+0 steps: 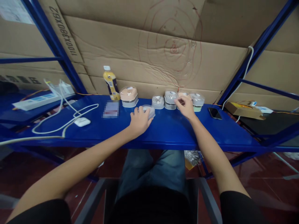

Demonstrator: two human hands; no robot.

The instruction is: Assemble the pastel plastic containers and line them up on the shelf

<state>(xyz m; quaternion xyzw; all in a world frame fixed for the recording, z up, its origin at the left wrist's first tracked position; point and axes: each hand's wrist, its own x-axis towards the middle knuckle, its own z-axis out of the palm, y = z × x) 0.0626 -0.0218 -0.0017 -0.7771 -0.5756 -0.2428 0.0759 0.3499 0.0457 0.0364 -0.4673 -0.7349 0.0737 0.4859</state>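
Observation:
My left hand [140,120] lies over a clear plastic container [151,110] on the blue table, fingers curled around its left side and top. Part of that container is hidden under the fingers. In front of a peach-lidded container [183,94], my right hand [187,106] has its fingers bent together; whatever they hold, if anything, is too small or hidden. Just left of this hand stands a grey container [170,100], with a smaller grey one [158,102] beside it. A container with a green base [197,108] and clear lid stands to the right.
A peach container [129,96] and a yellow drink bottle [111,84] stand at the back left. Nearby lie a blurred-out card [111,109], a white case [82,121] and a white cable [49,132]. A phone [215,113] lies right. Cardboard [140,34] backs the table.

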